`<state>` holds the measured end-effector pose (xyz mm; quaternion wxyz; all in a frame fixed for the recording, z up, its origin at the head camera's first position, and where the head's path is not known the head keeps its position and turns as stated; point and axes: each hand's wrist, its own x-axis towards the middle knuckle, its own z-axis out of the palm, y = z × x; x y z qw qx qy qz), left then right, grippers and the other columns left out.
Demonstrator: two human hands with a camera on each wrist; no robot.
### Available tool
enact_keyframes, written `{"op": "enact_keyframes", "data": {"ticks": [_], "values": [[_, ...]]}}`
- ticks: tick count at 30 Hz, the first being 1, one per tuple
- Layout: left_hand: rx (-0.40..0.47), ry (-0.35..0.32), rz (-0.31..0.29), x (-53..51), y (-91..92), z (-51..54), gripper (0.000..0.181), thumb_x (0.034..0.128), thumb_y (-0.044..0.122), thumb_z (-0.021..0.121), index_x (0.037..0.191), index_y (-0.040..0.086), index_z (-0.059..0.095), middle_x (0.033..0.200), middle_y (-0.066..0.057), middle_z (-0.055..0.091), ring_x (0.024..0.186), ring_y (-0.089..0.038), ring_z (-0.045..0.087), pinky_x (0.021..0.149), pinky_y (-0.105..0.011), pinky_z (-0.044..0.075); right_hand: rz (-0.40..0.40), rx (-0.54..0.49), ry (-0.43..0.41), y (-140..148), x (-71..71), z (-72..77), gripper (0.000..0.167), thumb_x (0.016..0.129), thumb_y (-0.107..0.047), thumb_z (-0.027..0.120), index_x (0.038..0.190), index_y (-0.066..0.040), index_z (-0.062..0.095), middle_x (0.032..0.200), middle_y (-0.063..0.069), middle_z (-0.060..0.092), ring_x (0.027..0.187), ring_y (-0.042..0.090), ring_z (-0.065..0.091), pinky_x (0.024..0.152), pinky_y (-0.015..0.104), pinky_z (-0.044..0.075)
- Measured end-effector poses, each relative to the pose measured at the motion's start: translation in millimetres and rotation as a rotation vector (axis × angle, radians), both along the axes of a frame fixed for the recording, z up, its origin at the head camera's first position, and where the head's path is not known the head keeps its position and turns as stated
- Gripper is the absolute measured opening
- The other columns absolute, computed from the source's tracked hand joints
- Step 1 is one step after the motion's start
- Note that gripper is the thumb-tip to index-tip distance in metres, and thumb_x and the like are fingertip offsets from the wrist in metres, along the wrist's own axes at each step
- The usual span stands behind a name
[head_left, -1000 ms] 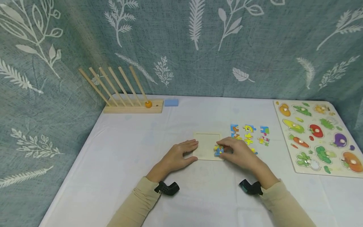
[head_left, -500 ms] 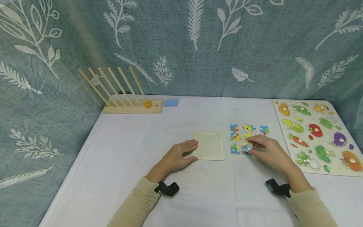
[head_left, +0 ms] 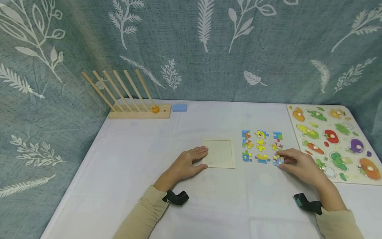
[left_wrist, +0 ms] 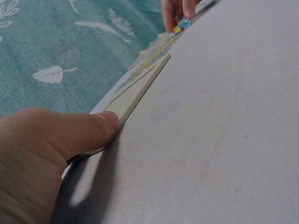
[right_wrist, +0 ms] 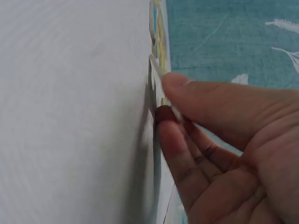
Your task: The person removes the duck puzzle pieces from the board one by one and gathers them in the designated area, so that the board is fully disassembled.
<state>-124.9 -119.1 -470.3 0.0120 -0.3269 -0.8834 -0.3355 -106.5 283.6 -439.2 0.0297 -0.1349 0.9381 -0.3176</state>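
Observation:
In the head view my left hand (head_left: 187, 166) rests on the left edge of a square wooden puzzle tray (head_left: 220, 140), fingers extended. The left wrist view has its thumb (left_wrist: 96, 133) lying on the tray's rim. My right hand (head_left: 304, 166) pinches a blue and yellow jigsaw piece (head_left: 277, 161) between thumb and fingers, at the lower right corner of several laid-out pieces. Other jigsaw pieces (head_left: 261, 145) lie in rows between the tray and that hand. In the right wrist view the fingers cover most of the pinched piece; it sits close to the cloth.
A vegetable peg puzzle board (head_left: 331, 136) lies at the right, close to my right hand. At the back left stands a wooden rack (head_left: 138, 115) with upright rods and an orange bead (head_left: 155, 109). A blue block (head_left: 179, 108) sits beside it. A patterned curtain (head_left: 191, 49) hangs behind.
My right hand has carried the jigsaw piece rightward from over the tray, past the middle column, to the lower right of the other pieces. My left hand has stayed on the tray.

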Motion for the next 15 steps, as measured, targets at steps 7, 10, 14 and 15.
{"op": "enact_keyframes", "data": {"ticks": [7,10,14,15], "values": [[-0.004,-0.014,-0.007,-2.1,1.7,-0.9,0.053,0.0841,0.024,0.072,0.130,0.001,0.057,0.134,-0.012,0.056,0.128,-0.025,0.050,0.108,-0.037,0.041,0.005,0.046,0.049,1.2,0.8,-3.0,0.038,0.079,-0.012,0.076,0.116,-0.006,0.067,0.110,0.011,0.064,0.092,0.002,0.056,0.078,0.016,0.047],[-0.002,-0.016,-0.009,-2.1,2.8,-1.9,0.053,0.0840,0.024,0.072,0.129,0.000,0.057,0.134,-0.012,0.056,0.128,-0.026,0.050,0.108,-0.037,0.041,0.012,0.049,0.012,0.4,1.1,-3.5,0.038,0.081,-0.013,0.074,0.118,-0.004,0.065,0.114,0.014,0.060,0.106,0.025,0.056,0.090,0.038,0.047],[-0.003,-0.031,-0.003,-1.6,3.0,-3.7,0.054,0.0840,0.024,0.072,0.130,0.001,0.057,0.135,-0.012,0.055,0.128,-0.025,0.050,0.108,-0.037,0.040,0.014,0.059,-0.002,0.2,1.8,-2.7,0.042,0.082,-0.013,0.074,0.121,-0.002,0.063,0.115,0.015,0.058,0.109,0.034,0.053,0.090,0.050,0.044],[-0.003,-0.033,-0.001,-1.3,2.7,-4.0,0.054,0.0840,0.024,0.072,0.129,0.001,0.057,0.135,-0.012,0.055,0.128,-0.025,0.050,0.108,-0.037,0.040,0.009,0.062,0.006,0.6,2.1,-1.6,0.043,0.082,-0.014,0.074,0.122,-0.003,0.063,0.115,0.014,0.059,0.107,0.032,0.054,0.089,0.045,0.046]]}}
